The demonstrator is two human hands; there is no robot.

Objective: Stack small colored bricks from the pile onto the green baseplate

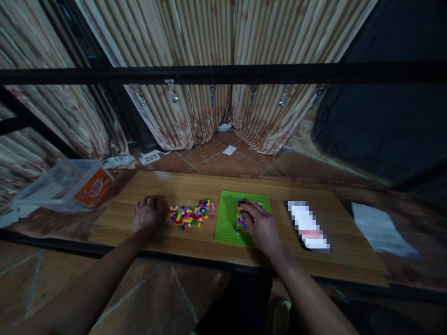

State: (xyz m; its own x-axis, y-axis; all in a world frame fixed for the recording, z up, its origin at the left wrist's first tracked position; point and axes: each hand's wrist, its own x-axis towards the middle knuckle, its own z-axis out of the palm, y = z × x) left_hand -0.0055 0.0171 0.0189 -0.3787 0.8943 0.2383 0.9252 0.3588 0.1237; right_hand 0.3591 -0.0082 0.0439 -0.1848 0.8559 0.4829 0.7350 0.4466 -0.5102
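A lime-green baseplate [226, 223] lies on the wooden table, carrying a small block of toy bricks [240, 218] in mixed colours. Over that block reaches my right hand [261, 228], its fingers drawn together at the top of the bricks. Whatever it may pinch is hidden. To the left of the plate, loose toy bricks [190, 215] are scattered in a many-coloured heap. My left hand [147, 215] rests on the tabletop just left of this heap, fingers curled under, with nothing visible in it.
A phone [309, 225] with a blurred screen lies right of the plate on the table [188, 186]. Beyond the left end stands a clear plastic bin [59, 186] with an orange label. White paper [382, 230] lies past the right end. A dark bar [223, 74] crosses before the curtains.
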